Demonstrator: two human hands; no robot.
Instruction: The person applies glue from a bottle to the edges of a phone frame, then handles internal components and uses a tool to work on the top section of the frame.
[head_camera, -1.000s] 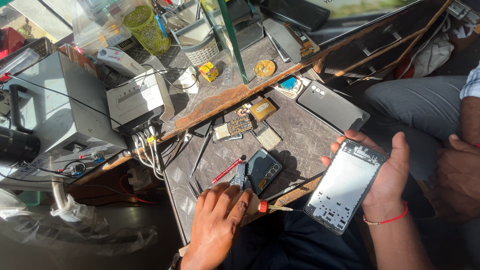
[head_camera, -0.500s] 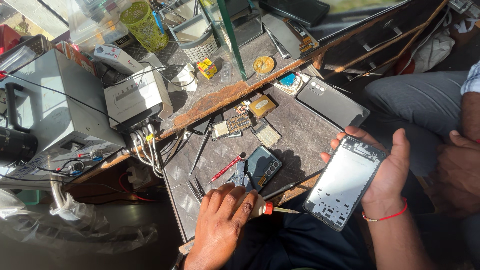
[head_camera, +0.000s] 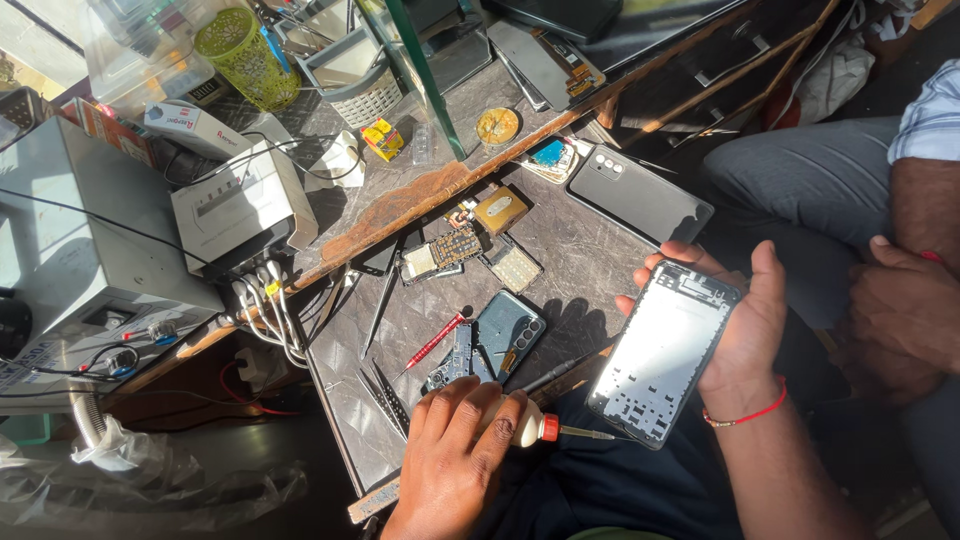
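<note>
So the right hand (head_camera: 748, 330) is cradling a stripped phone frame (head_camera: 662, 352) from underneath, fingers curling around its right edge and the thumb hooking the top left corner, holding it tilted just off the near right edge of the grey worktop (head_camera: 590, 250). The inner side of the frame is facing up (lots of little cutouts and a pale plate showing).

The left hand (head_camera: 455, 455) is sitting at the near edge of the worktop, fingers closing around the cream handle of a small screwdriver (head_camera: 540, 428) with a red collar. Its thin shaft is pointing right, toward the lower corner of the frame, not quite touching it as far as I can tell.

Just beyond the left hand, a dark blue phone back cover (head_camera: 507, 330) is lying flat next to a loose circuit board (head_camera: 458, 360). A red-handled screwdriver (head_camera: 435, 343) is lying to the left of those, and tweezers (head_camera: 385, 395) are lying further left and nearer. Farther up there's a black phone (head_camera: 640, 198) lying face down, and a white box-shaped unit (head_camera: 235, 205) with cables is sitting far left.

Another person's hand (head_camera: 900, 300) is resting on a grey-trousered knee at the right edge.
</note>
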